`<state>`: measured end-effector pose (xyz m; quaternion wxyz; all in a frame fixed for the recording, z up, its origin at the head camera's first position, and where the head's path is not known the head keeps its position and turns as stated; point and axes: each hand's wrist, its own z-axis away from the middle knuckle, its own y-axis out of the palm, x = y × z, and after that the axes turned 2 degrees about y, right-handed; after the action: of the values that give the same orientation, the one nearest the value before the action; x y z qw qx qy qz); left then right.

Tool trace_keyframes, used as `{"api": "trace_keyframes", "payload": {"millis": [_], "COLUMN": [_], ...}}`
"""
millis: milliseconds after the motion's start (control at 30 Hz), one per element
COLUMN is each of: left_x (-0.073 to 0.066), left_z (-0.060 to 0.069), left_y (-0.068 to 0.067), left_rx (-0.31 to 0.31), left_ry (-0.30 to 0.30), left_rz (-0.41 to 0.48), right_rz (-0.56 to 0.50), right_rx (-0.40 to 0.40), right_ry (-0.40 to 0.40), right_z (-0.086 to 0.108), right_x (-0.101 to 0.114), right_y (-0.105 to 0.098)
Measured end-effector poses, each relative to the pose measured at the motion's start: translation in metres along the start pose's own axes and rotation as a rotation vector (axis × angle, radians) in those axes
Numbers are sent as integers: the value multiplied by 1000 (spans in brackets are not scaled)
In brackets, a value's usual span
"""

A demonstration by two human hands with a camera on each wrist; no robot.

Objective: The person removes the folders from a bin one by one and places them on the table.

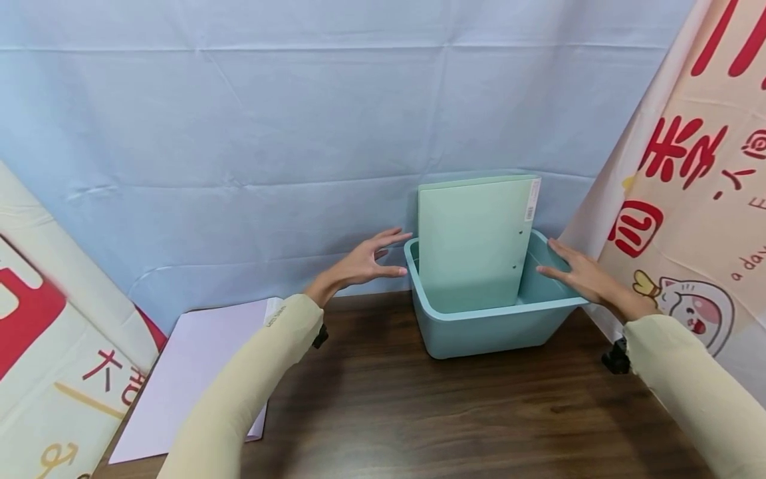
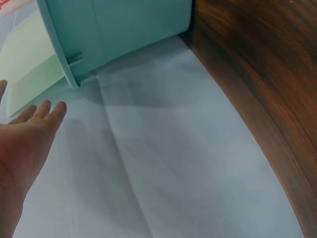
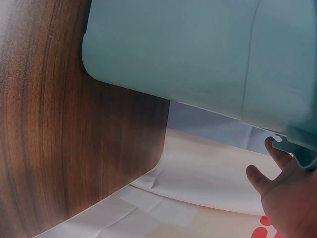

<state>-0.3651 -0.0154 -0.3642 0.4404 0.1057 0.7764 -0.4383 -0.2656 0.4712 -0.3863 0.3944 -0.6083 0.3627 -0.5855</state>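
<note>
Two hands flank the tub [image 1: 479, 336], and the relation that counts is its place between them: to the right of the left hand [image 1: 362, 261], to the left of the right hand [image 1: 580, 273]. The tub sits at the far right corner of the table [image 1: 383, 406], against the far edge, and its longer axis appears to run from hand to hand, the right end set slightly farther back. The right hand is the nearer, spread over the right rim with thumb and fingers parted; whether it touches there I cannot tell. The left hand is likewise spread, palm toward the tub, its fingertips just beside the left rim with a narrow gap in the left wrist view. Neither hand pinches anything. Inside the tub the green folder [image 1: 469, 246] stands on end, tall axis near upright, broad face toward the person, rising well above the rim between the hands. The lilac folder [image 1: 191, 366] lies flat along the table's left edge, partly under the line of the left sleeve [image 1: 239, 392], well apart from the tub.
</note>
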Motion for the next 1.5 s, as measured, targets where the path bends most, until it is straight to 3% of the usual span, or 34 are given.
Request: {"api": "trace_keyframes", "payload": {"millis": [767, 1133, 1500], "left_x": [1, -5, -5], "left_z": [-41, -56, -71], "left_y": [10, 11, 12], "left_rx": [19, -16, -58], "left_ry": [-36, -67, -72], "left_rz": [36, 25, 116], "right_rz": [-21, -29, -27], "right_rx": [-7, -16, -14], "right_ry": [-1, -11, -19], "right_z": [4, 4, 2], "right_x": [-1, 2, -2], "right_y": [-1, -1, 0]}}
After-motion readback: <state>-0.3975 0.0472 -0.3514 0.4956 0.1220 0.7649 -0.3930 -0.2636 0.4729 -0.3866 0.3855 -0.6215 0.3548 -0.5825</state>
